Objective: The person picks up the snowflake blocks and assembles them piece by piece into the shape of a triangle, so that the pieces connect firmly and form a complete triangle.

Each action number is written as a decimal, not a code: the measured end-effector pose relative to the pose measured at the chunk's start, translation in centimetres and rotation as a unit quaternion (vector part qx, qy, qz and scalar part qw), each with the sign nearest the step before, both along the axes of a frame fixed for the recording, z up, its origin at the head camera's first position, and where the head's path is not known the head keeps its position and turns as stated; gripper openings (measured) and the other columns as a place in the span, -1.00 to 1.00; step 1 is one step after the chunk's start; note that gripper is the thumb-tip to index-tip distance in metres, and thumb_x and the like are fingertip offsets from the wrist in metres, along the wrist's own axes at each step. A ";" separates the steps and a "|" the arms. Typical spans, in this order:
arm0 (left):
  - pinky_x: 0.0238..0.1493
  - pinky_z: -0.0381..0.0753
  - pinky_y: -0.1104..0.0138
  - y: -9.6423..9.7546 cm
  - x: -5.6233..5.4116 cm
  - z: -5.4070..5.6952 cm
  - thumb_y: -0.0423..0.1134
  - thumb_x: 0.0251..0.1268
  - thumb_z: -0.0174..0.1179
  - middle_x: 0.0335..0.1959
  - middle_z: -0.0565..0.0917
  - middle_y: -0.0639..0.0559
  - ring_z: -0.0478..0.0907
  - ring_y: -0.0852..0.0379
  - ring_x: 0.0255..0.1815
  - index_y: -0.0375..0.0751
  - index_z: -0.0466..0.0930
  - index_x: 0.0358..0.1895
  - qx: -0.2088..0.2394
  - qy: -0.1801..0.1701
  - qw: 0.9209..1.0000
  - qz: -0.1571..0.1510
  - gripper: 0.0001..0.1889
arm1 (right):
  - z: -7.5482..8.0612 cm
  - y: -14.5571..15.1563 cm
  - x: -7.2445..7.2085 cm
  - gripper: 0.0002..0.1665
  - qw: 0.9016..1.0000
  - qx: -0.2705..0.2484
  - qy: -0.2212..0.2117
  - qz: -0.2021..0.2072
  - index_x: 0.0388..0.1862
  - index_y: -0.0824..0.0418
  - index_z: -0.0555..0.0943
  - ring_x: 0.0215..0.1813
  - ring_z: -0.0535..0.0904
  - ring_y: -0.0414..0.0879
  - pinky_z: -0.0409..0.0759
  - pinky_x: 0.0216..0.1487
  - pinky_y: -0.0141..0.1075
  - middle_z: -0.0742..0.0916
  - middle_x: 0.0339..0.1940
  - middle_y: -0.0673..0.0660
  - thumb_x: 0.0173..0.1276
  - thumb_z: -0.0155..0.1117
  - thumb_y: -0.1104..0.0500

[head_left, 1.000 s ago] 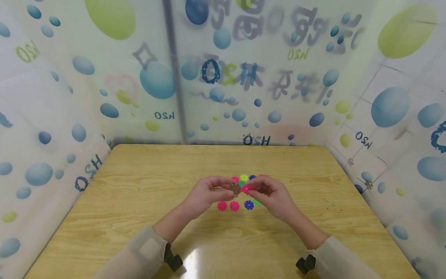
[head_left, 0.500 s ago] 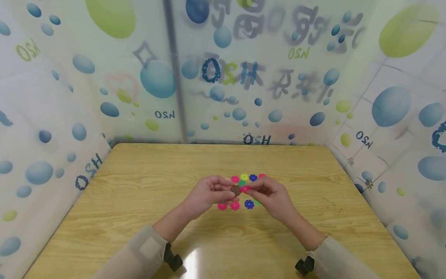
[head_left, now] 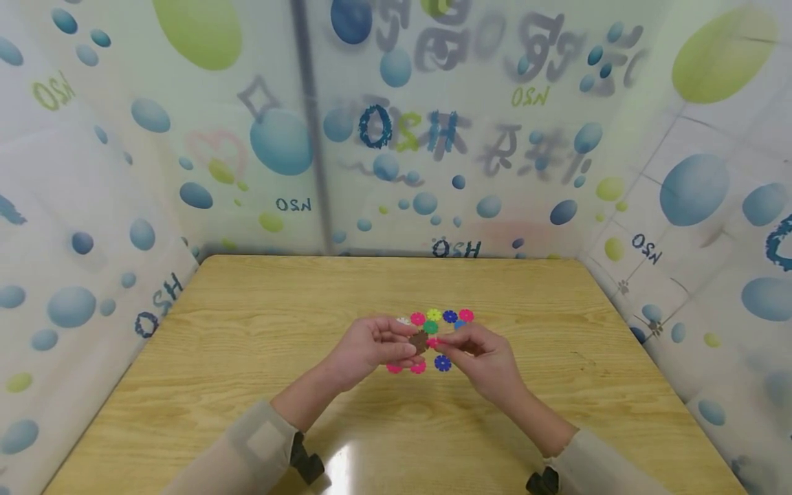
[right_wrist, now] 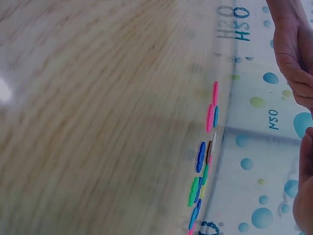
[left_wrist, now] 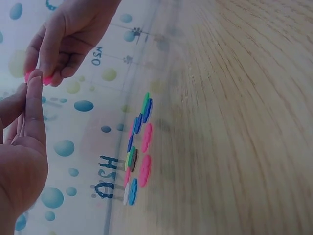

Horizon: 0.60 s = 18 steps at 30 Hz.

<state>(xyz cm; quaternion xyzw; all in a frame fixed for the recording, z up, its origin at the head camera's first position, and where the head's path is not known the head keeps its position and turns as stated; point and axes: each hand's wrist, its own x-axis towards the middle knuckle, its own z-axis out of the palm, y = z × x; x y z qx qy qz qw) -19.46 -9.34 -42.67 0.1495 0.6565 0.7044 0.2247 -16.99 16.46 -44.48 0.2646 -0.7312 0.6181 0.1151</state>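
In the head view my left hand (head_left: 368,347) pinches a brown notched plastic disc (head_left: 419,342), a snowflake building piece, between thumb and fingers. My right hand (head_left: 491,361) pinches a pink snowflake disc (head_left: 433,342) by its edge, right at the brown disc's right rim. Both discs are held up over the table, fingertips close together. From the left wrist, pink bits (left_wrist: 47,81) show at the fingertips of the right hand, while the brown disc is hidden. Fingers cover part of each held disc.
Loose snowflake discs lie on the wooden table (head_left: 247,385) around the hands: a yellow disc (head_left: 434,315), a green disc (head_left: 430,327), a white disc (head_left: 403,320), a dark blue disc (head_left: 442,363) and several pink ones. A patterned curtain (head_left: 396,192) encloses the table's far side.
The pink disc has shifted slightly left to the brown disc's rim and turned from face-on to narrower. Both hands have dipped slightly; my right hand now covers the near green disc.
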 end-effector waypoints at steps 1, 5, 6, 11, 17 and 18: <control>0.10 0.85 0.15 0.0 0.0 0.0 -0.39 0.56 0.35 0.18 0.81 -0.36 0.89 -0.02 0.04 -0.50 0.60 0.35 0.007 -0.002 1.000 -0.001 -0.59 | 0.0 0.0 0.0 -0.84 1.000 -0.004 0.003 -0.001 -0.10 0.38 0.79 -0.05 0.80 -0.27 0.82 -0.03 -0.37 0.83 -0.16 0.22 0.42 0.44 0.53; 0.09 0.84 0.17 0.2 0.1 0.0 -0.42 0.55 0.34 0.21 0.78 -0.41 0.89 -0.05 0.04 -0.47 0.63 0.32 0.027 -0.007 1.000 -0.001 -0.63 | -0.1 -0.1 0.1 -0.84 1.000 -0.013 0.008 -0.005 -0.11 0.38 0.80 -0.06 0.80 -0.26 0.82 -0.03 -0.38 0.83 -0.17 0.18 0.41 0.45 0.52; 0.08 0.84 0.18 0.2 0.1 0.0 -0.43 0.55 0.34 0.20 0.78 -0.40 0.89 -0.04 0.03 -0.46 0.64 0.31 0.029 -0.007 1.000 -0.001 -0.64 | -0.1 -0.1 0.2 -0.84 1.000 -0.016 0.009 -0.006 -0.11 0.37 0.80 -0.06 0.80 -0.26 0.82 -0.03 -0.37 0.84 -0.17 0.17 0.41 0.45 0.53; 0.05 0.85 0.20 0.4 0.1 -0.1 -0.45 0.54 0.34 0.16 0.81 -0.36 0.90 0.00 0.00 -0.47 0.65 0.30 0.038 -0.010 0.999 -0.005 -0.64 | 0.0 -0.2 0.3 -0.82 0.999 -0.042 0.023 0.009 -0.11 0.41 0.78 -0.05 0.82 -0.24 0.83 -0.01 -0.34 0.85 -0.16 0.13 0.40 0.42 0.57; 0.08 0.85 0.18 0.1 0.3 -0.1 -0.43 0.55 0.33 0.12 0.83 -0.31 0.89 0.01 0.01 -0.53 0.59 0.31 0.046 0.008 0.999 -0.008 -0.62 | 0.4 -0.5 0.1 -0.81 0.999 -0.024 0.047 0.009 -0.11 0.38 0.78 -0.04 0.81 -0.26 0.82 0.00 -0.35 0.86 -0.16 0.16 0.40 0.42 0.57; 0.09 0.85 0.18 0.0 0.3 -0.1 -0.43 0.56 0.33 0.10 0.83 -0.30 0.89 0.01 0.01 -0.54 0.58 0.30 0.046 0.013 0.999 -0.007 -0.62 | 0.5 -0.5 0.0 -0.81 0.999 -0.016 0.046 0.007 -0.11 0.36 0.78 -0.05 0.81 -0.27 0.82 0.00 -0.36 0.86 -0.16 0.18 0.41 0.42 0.56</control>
